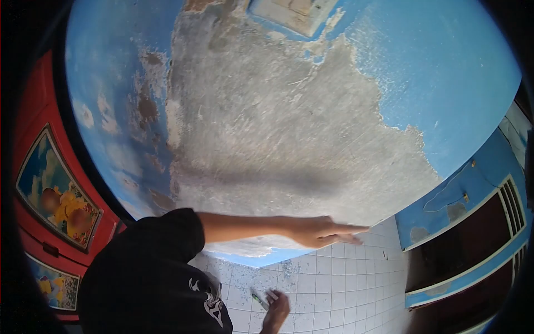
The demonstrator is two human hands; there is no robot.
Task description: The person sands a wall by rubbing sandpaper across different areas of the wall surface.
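Note:
My left hand (320,231) reaches out along the lower edge of the scraped wall (267,122), fingers stretched and slightly apart, with nothing visible in them. Whether its fingertips touch the surface I cannot tell. The bare grey patch has ragged edges of blue paint around it. Lower down, above the tiled floor, my right hand (276,309) is closed on a small scraper (259,299) with a green and pale part. Its blade is too small and blurred to make out clearly.
Blue paint flakes (286,270) lie scattered on the white floor tiles (339,284). A pale switch plate (295,12) sits high on the wall. A red door with pictures (58,189) stands left; a blue wall with dark openings (461,239) is at right.

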